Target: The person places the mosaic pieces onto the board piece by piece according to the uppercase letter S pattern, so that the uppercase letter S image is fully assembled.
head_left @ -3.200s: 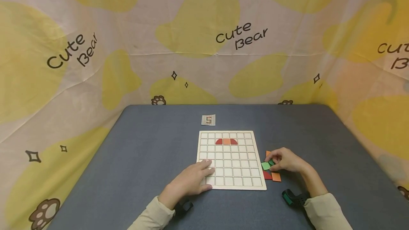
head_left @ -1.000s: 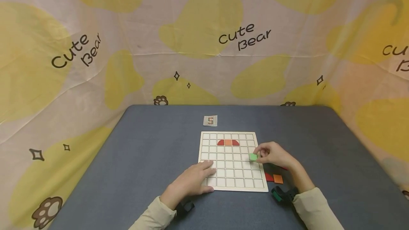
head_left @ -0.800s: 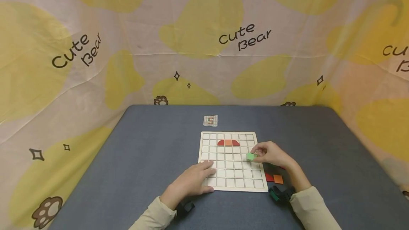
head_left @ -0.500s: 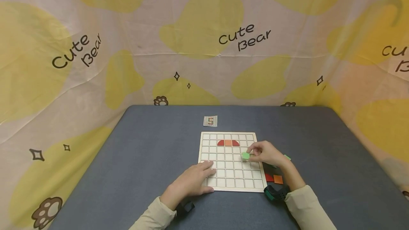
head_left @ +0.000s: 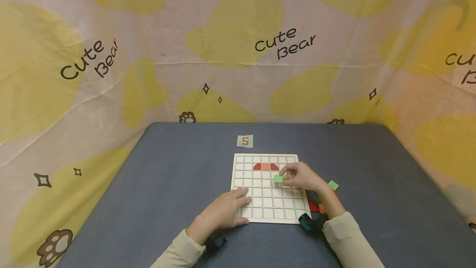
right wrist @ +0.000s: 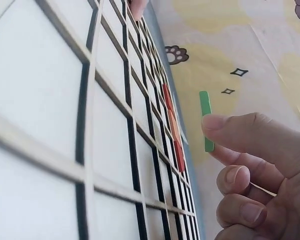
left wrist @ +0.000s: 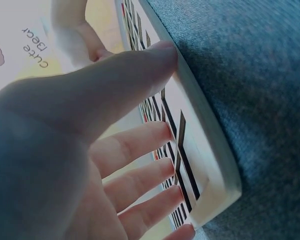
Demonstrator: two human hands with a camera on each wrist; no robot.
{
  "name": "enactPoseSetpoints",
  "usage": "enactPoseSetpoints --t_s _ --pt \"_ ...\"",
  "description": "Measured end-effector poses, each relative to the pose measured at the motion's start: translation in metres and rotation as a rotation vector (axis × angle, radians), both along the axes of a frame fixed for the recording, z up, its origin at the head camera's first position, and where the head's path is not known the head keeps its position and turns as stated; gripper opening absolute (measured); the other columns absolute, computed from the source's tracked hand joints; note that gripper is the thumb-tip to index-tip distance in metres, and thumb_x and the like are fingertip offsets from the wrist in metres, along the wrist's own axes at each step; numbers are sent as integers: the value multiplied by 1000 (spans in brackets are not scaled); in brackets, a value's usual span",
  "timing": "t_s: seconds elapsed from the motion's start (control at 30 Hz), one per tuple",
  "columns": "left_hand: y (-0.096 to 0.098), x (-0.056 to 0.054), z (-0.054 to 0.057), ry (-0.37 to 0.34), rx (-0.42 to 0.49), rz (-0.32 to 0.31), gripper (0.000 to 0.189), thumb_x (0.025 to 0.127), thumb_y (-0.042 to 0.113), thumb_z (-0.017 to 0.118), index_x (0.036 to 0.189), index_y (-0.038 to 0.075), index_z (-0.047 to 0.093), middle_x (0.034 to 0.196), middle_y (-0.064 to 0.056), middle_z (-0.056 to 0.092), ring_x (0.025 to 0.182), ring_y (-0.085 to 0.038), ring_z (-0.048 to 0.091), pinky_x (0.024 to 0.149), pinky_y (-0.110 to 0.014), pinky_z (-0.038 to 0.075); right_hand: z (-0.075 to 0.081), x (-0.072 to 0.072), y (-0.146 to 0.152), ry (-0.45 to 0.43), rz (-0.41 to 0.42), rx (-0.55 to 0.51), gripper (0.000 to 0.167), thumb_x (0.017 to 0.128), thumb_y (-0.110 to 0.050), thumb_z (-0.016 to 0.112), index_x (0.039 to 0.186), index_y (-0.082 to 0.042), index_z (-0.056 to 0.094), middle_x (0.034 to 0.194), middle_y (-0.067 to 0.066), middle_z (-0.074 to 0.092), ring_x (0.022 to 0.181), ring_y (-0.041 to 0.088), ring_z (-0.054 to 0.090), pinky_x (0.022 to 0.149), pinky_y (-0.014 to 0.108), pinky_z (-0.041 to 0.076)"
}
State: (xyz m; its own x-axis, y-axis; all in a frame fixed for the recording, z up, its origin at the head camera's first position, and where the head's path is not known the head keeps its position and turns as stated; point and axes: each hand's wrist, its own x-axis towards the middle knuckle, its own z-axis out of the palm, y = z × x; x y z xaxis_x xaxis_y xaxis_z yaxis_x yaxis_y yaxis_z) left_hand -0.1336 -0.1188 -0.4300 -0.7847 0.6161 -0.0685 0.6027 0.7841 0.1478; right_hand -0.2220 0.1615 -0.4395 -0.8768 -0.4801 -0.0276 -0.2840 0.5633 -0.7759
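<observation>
While our right hand (head_left: 300,176) pinches a green tile (head_left: 278,179) between thumb and forefinger, our left hand (head_left: 223,209) lies with its fingers spread on the near left corner of the board (head_left: 267,202), thumb at the near edge, which should be enough to stop it sliding. The right wrist view shows the tile clear of the surface and edge-on to us, so we judge the step to be setting it down in one of the squares; which square lies under it we cannot tell for sure. We would do well to line its sides up with the raised grid lines first, then lower it level, since a tilted edge could catch on a ridge. Gripping it by one side helps, as the opposite side can touch down first and guide the rest. We should come in clear of the red tiles (head_left: 257,166) and the orange tile (head_left: 265,166) set in a row just beyond, and carry the dark wristband (head_left: 314,221) high enough not to brush the loose tiles (head_left: 333,185) right of the board.
</observation>
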Motion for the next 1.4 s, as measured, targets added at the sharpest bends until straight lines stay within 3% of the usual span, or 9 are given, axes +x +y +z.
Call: enactPoseSetpoints --t_s 0.63,1.0,1.4 --pt "0 0 -1 -14 -6 11 56 84 42 71 132 15 59 147 -8 50 136 -25 50 111 -38 44 0 -10 -28 -9 -44 -39 21 78 -8 76 96 1 70 66 -3 44 63 10 40 60 21 36" --pt "0 0 -2 -3 -6 3 56 84 42 71 131 14 60 146 -9 51 135 -25 50 110 -39 45 -3 -15 -42 47 -85 25 19 76 -11 78 92 -2 71 66 -3 47 65 12 41 63 24 37" --pt "-1 0 -2 -1 -9 -2 56 84 42 70 132 15 59 146 -9 51 135 -26 50 110 -38 45 -3 -18 -57 9 -129 49 22 74 -11 80 93 -2 74 62 -3 47 61 12 38 58 23 32"
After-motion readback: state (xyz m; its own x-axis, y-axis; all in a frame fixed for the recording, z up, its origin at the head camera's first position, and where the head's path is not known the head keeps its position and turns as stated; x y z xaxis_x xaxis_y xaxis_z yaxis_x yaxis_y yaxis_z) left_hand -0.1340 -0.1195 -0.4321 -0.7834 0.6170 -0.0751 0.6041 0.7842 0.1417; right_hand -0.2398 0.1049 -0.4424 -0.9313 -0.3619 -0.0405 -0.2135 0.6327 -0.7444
